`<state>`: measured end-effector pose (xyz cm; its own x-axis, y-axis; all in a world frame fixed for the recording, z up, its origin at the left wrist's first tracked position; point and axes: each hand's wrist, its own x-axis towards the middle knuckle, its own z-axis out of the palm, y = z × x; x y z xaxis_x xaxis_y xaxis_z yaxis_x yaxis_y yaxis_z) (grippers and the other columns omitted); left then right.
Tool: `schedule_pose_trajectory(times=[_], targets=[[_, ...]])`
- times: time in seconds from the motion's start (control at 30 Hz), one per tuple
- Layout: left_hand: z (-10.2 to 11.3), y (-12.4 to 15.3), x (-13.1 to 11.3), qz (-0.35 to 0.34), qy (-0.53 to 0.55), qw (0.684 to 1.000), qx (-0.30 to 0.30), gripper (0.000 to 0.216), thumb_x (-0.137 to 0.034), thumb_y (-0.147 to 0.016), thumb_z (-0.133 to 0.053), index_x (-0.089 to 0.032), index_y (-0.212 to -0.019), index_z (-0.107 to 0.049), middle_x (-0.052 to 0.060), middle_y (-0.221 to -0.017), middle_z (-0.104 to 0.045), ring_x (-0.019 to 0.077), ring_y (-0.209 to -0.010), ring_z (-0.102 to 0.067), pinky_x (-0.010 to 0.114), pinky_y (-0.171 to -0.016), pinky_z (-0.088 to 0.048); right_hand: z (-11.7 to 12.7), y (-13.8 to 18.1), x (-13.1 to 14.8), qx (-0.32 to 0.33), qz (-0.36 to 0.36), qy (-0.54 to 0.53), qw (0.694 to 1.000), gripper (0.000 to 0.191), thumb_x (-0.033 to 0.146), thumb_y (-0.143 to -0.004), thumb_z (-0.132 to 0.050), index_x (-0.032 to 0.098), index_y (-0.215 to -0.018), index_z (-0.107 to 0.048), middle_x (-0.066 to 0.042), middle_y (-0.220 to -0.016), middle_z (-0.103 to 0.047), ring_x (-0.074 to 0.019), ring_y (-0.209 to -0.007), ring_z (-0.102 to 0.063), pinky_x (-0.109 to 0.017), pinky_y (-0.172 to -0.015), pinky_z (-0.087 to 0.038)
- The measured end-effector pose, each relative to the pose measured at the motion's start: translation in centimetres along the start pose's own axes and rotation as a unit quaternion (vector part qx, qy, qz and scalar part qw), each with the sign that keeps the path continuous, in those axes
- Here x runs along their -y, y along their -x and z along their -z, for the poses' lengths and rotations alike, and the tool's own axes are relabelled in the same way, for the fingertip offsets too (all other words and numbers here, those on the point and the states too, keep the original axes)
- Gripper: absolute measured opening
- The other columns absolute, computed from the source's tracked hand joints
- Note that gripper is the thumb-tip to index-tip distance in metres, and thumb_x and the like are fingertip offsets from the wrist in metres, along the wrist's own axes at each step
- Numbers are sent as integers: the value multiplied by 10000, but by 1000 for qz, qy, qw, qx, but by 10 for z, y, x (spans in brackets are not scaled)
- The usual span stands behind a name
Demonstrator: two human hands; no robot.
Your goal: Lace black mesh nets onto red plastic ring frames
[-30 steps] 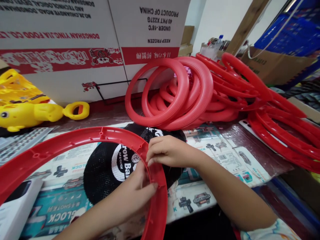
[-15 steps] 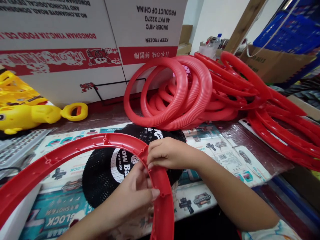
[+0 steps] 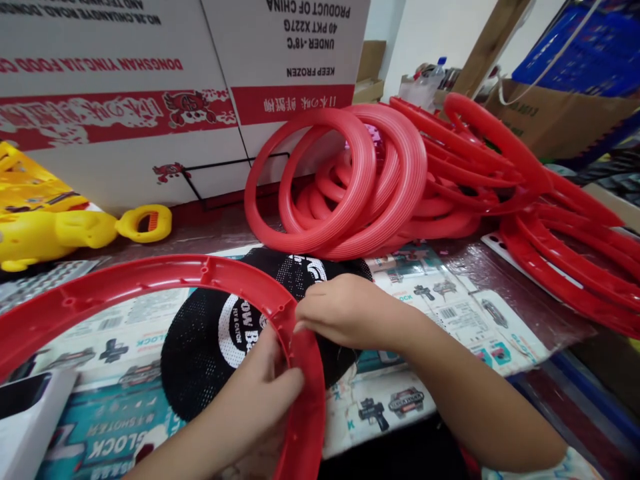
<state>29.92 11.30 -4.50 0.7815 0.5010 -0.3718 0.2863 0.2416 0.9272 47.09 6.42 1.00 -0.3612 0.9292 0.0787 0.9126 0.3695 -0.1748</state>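
A large red plastic ring (image 3: 240, 277), its ribbed hollow side facing up, is held over the table. My left hand (image 3: 270, 377) reaches through the ring and grips its right side, the thumb across the channel and the other fingers mostly hidden. At the outer rim, my right hand (image 3: 350, 312) has its fingers pinched together against the ring, and whatever is between the fingertips is hidden. Below the ring lies a black mesh disc (image 3: 193, 353) with white lettering, partly covered by my left arm.
Pink ribbed rings (image 3: 367, 220) lean against a white carton (image 3: 120, 163) at the back. More red rings (image 3: 565, 280) are heaped on the right. Yellow toys (image 3: 83, 230) sit at left, a white box (image 3: 45, 427) at front left. Printed cardboard (image 3: 420, 360) covers the tabletop.
The ring has shifted left, along with my left hand. My right hand stays in about the same spot, now at the ring's outer edge rather than over its channel.
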Motion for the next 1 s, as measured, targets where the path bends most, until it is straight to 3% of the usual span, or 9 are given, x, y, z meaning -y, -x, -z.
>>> schedule_pose_trajectory(times=[0.13, 0.33, 0.57, 0.8, 1.0], targets=[[0, 1, 0, 8, -22, 999, 47, 549, -172, -707, -489, -173, -1248, -390, 97, -1224, -561, 256, -1062, -553, 395, -954, -418, 4, 0, 4, 22, 27, -16, 999, 180, 182, -935, -455, 118, -869, -610, -51, -815, -618, -144, -701, -514, -263, -602, -349], [2, 6, 1, 20, -63, 994, 91, 633, -139, -689, -468, -172, -1300, -308, 101, -1316, -497, 254, -1177, -487, 383, -1030, -364, 0, -2, 0, -5, 53, -29, 998, 156, 172, -929, -470, 142, -879, -615, -36, -876, -633, -141, -772, -517, -257, -627, -348], [2, 6, -3, -4, -73, 991, 109, 639, -122, -681, -453, -166, -1306, -328, 86, -1288, -519, 237, -1161, -505, 349, -1008, -388, -1, -3, -2, -9, 56, -38, 998, 199, 141, -922, -436, 152, -867, -627, -31, -897, -629, -130, -791, -494, -239, -632, -337], [5, 4, -5, -6, -84, 990, 116, 632, -102, -705, -460, -191, -1315, -323, 82, -1349, -472, 224, -1212, -462, 358, -1069, -333, -4, -1, -4, -19, 64, 42, 997, 227, 126, -934, -406, 145, -882, -626, -33, -899, -610, -140, -782, -466, -256, -645, -320], [5, 5, -3, 3, -77, 990, 120, 632, -122, -712, -466, -195, -1325, -328, 84, -1306, -505, 229, -1163, -498, 372, -1040, -371, -4, -1, -2, -53, 65, 49, 995, 276, 134, -945, -371, 148, -883, -639, -33, -898, -613, -137, -779, -462, -253, -654, -325]])
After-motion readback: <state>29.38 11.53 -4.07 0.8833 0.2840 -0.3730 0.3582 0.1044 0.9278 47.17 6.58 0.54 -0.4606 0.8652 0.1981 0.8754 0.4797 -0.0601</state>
